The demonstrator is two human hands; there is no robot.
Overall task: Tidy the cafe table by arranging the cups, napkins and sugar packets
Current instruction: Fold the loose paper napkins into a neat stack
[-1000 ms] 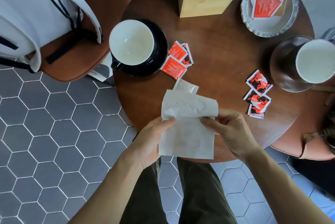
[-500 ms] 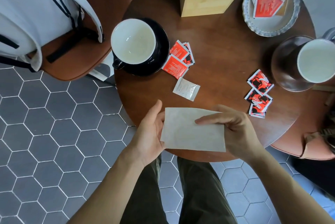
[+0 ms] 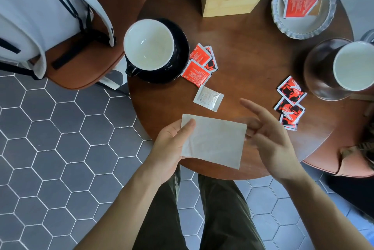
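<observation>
My left hand [image 3: 170, 144] pinches the left edge of a folded white napkin [image 3: 216, 142] above the near rim of the round wooden table [image 3: 249, 51]. My right hand [image 3: 269, 136] hovers just right of the napkin with fingers spread and holds nothing. A white cup [image 3: 148, 47] stands on a black saucer [image 3: 180, 47] at the left. A second white cup [image 3: 354, 65] on a dark saucer sits at the right edge. Red sugar packets [image 3: 199, 65] lie beside the black saucer, a silver packet [image 3: 208, 98] below them, and red-and-black packets [image 3: 290, 102] at the right.
A wooden napkin box [image 3: 232, 4] stands at the table's far side. A scalloped white dish [image 3: 301, 25] with a red packet [image 3: 297, 2] sits far right. A brown chair [image 3: 113, 6] with a white bag [image 3: 36, 12] is at the left. Grey hexagon floor tiles lie below.
The napkin went from unfolded in both hands to folded flat. My right hand has let go of it and opened, moving slightly right; my left hand still holds it.
</observation>
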